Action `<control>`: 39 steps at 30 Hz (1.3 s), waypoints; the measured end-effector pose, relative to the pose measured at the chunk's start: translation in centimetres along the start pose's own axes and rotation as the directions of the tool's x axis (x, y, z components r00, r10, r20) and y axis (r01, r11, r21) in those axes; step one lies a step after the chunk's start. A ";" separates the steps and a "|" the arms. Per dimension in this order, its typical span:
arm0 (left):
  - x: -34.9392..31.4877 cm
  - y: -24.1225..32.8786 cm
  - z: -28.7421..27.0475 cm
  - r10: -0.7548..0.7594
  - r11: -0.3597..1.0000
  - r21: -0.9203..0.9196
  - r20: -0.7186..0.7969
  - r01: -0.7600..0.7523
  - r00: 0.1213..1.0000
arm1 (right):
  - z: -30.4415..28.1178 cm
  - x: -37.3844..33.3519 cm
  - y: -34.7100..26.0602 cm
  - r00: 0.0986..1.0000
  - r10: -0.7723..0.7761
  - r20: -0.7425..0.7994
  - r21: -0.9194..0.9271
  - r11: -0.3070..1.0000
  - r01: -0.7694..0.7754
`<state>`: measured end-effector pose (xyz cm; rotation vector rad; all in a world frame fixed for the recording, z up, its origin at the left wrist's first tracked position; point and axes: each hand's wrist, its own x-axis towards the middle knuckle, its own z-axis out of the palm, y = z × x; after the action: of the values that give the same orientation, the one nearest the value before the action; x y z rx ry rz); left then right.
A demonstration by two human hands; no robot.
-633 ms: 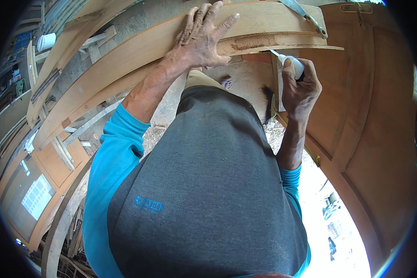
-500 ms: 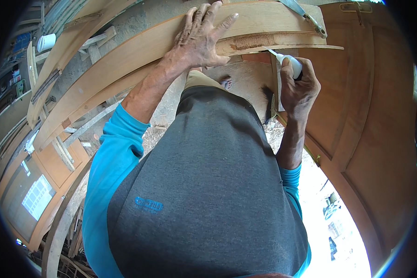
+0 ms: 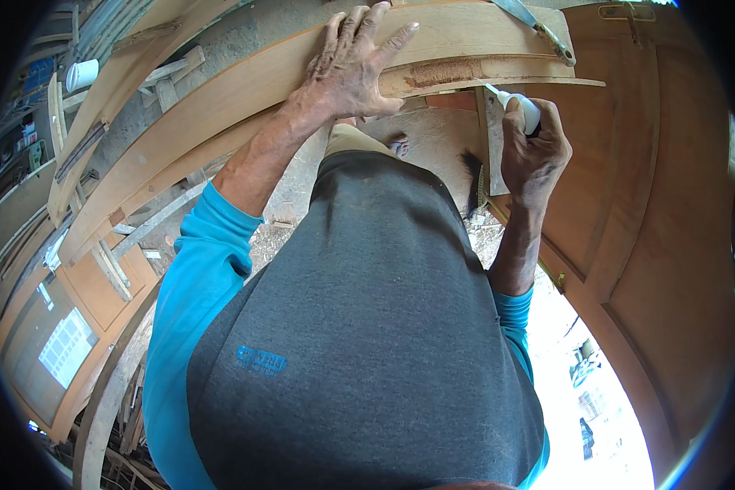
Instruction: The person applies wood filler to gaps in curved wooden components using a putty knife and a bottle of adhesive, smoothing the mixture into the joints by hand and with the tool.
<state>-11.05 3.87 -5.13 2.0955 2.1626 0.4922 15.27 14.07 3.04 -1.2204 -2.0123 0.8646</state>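
Observation:
My left hand (image 3: 351, 69) lies with its fingers spread on a long, pale wooden plank (image 3: 237, 90), its thumb over the near edge. A small white squeeze bottle (image 3: 530, 116) with a thin pointed nozzle is gripped in my right hand (image 3: 536, 159), the thumb against its side. The nozzle tip is at the edge of a thin wooden strip (image 3: 576, 82) along the plank's near side; whether it touches cannot be made out. Brown wood dust or rough wood (image 3: 445, 73) shows in the recess beside it.
A bladed tool with a worn handle (image 3: 554, 45) lies on the plank's right end. Brown panelled wooden doors (image 3: 678, 204) stand on the right. More boards (image 3: 110, 114) and a white cup (image 3: 82, 75) are at the left. A foot (image 3: 399, 145) shows below the plank.
My right hand has shifted slightly right with the bottle, carrying the nozzle tip along the strip's edge. My left hand stays in place on the plank.

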 end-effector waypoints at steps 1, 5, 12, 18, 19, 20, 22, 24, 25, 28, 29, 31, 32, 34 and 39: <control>0.0 0.0 0.1 0.001 1.000 0.001 -0.002 -0.001 1.000 | 0.0 0.0 -0.1 1.000 0.012 -0.003 0.012 1.000 -0.012; 0.0 -0.2 0.2 0.006 1.000 0.006 -0.004 -0.006 1.000 | 0.0 0.3 0.6 0.998 -0.040 -0.047 -0.019 0.999 0.039; 0.0 -0.1 0.2 0.004 1.000 0.008 -0.001 -0.004 1.000 | -0.1 0.5 0.9 0.999 -0.044 -0.032 -0.045 0.998 0.043; 0.0 0.0 0.0 -0.006 1.000 0.008 0.005 0.006 1.000 | -0.2 0.7 1.0 0.999 -0.032 -0.025 -0.055 0.998 0.031; 0.0 0.0 0.1 -0.005 1.000 0.008 0.005 0.005 1.000 | -0.2 0.7 1.0 0.999 -0.026 -0.022 -0.054 0.998 0.025; 0.0 -0.1 0.2 -0.005 1.000 0.008 0.004 0.005 1.000 | -0.2 0.6 0.9 1.000 -0.022 -0.020 -0.050 0.999 0.021; 0.0 -0.2 0.3 -0.005 1.000 0.007 0.000 0.005 1.000 | -0.3 0.6 0.7 1.000 -0.013 -0.016 -0.042 0.999 0.012; -0.1 -0.2 0.3 -0.003 1.000 0.009 -0.001 0.003 1.000 | -0.3 0.7 0.7 1.000 -0.001 -0.021 -0.040 0.999 0.000; -0.1 -0.2 0.2 -0.002 1.000 0.011 -0.001 0.002 1.000 | -0.3 0.7 0.7 1.000 0.005 -0.024 -0.039 0.999 -0.006; 0.1 -0.1 0.0 -0.009 1.000 0.020 0.023 0.008 1.000 | -0.4 0.8 0.8 0.999 0.022 -0.029 0.008 1.000 -0.021; 0.1 -0.1 0.0 -0.009 1.000 0.021 0.022 0.009 1.000 | -0.4 0.8 1.0 0.999 0.020 -0.026 0.010 1.000 -0.020; 0.1 -0.1 0.0 -0.009 1.000 0.022 0.020 0.009 1.000 | -0.3 0.8 1.4 1.000 0.017 -0.021 0.013 1.000 -0.016; 0.1 -0.1 0.1 -0.010 1.000 0.019 0.017 0.010 1.000 | -0.2 0.8 1.3 1.000 0.020 -0.019 0.017 1.000 -0.020; 0.1 -0.1 0.1 -0.011 1.000 0.012 0.011 0.011 1.000 | -0.1 0.9 1.0 1.000 0.028 -0.013 0.024 0.999 -0.028; 0.1 0.0 -0.1 -0.009 1.000 0.017 0.018 0.008 1.000 | -0.1 1.0 1.3 1.000 0.020 0.000 0.049 0.999 -0.020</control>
<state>-11.11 3.96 -4.99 2.0901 2.1730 0.4541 15.61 15.44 2.28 -1.2150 -1.9698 0.9175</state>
